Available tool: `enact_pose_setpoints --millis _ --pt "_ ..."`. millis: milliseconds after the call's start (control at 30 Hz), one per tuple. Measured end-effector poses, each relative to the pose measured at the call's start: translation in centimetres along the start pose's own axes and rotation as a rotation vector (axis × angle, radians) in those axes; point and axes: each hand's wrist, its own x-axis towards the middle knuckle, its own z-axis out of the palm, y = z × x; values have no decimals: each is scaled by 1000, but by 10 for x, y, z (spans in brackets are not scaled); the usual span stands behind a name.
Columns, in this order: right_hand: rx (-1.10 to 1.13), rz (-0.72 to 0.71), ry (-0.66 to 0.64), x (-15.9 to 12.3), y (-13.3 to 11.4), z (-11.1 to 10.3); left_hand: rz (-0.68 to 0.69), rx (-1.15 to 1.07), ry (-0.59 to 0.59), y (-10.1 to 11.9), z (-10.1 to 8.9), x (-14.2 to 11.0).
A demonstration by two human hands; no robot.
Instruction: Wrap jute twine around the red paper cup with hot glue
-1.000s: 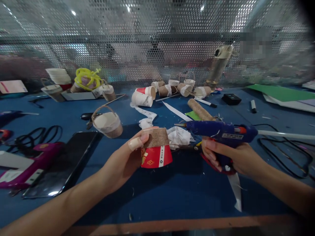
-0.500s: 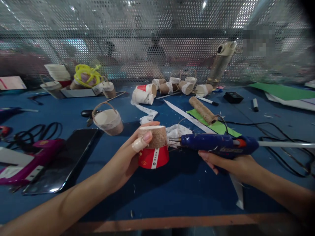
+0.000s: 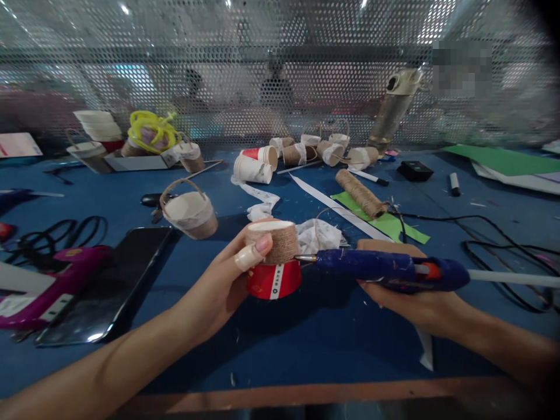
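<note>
My left hand is closed round a red paper cup, held bottom up, its upper part wrapped in brown twine. Wrapped round its handle, my right hand grips a blue hot glue gun, with a white glue stick out of its back. The metal nozzle is at the right side of the cup, by the lower edge of the twine; whether it touches is hard to tell. Behind the cup lies crumpled white lace. A roll of twine rests on green paper.
A small twine basket stands left of the cup, near a black phone and a purple glue gun. Further back are stacked paper cups, several finished baskets and a bottle. A black cable loops at right.
The glue gun's nozzle has moved slightly down and left, from the middle of the twine to its lower edge. The left hand keeps its hold on the cup.
</note>
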Motion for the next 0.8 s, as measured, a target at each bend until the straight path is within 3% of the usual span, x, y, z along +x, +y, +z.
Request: enact_pose_setpoints --millis 100,433,800 --pt "-99 -71 13 0 -1 1 6 -3 11 -1 1 -1" --pt "-258 -106 13 0 0 3 8 52 88 -1 6 -4" --pt "-128 -37 63 0 4 3 21 52 58 -1 2 -4"
